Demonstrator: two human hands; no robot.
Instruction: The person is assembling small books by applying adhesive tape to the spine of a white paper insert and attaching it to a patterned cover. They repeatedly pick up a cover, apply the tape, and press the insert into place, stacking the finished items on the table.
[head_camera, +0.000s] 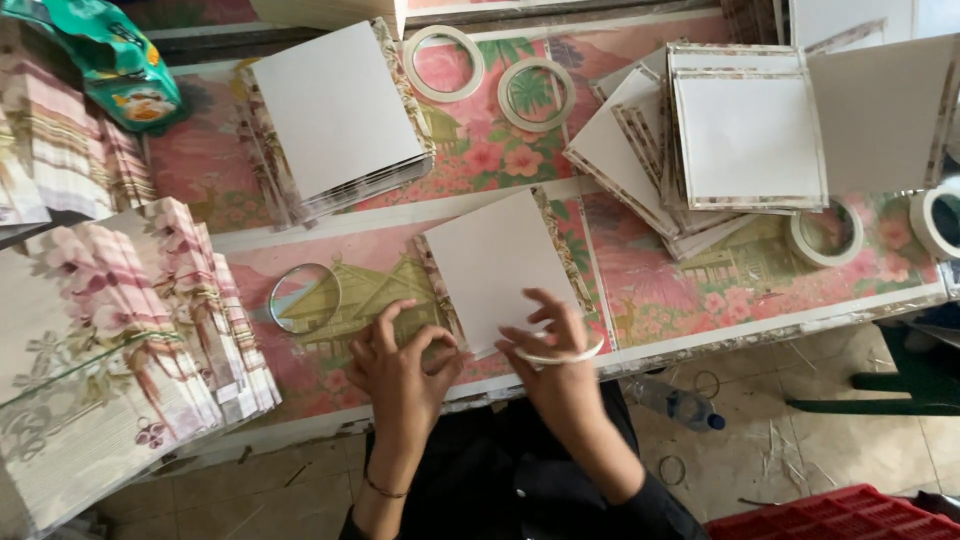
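2 hands: left hand (398, 372), right hand (556, 372) holding 1 tape ring (560, 355); 1 white card (495, 262).

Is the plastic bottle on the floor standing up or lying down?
Lying down: the plastic bottle rests on its side on the floor, blue cap pointing right.

Long table (700, 330) under pink floral covering; pale tiled floor (800, 450) littered with scraps; green stool (905, 385), red crate (850, 515).

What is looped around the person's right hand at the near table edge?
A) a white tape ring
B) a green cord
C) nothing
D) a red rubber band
A: a thin white tape ring circles the right hand, which rests on the square white card.
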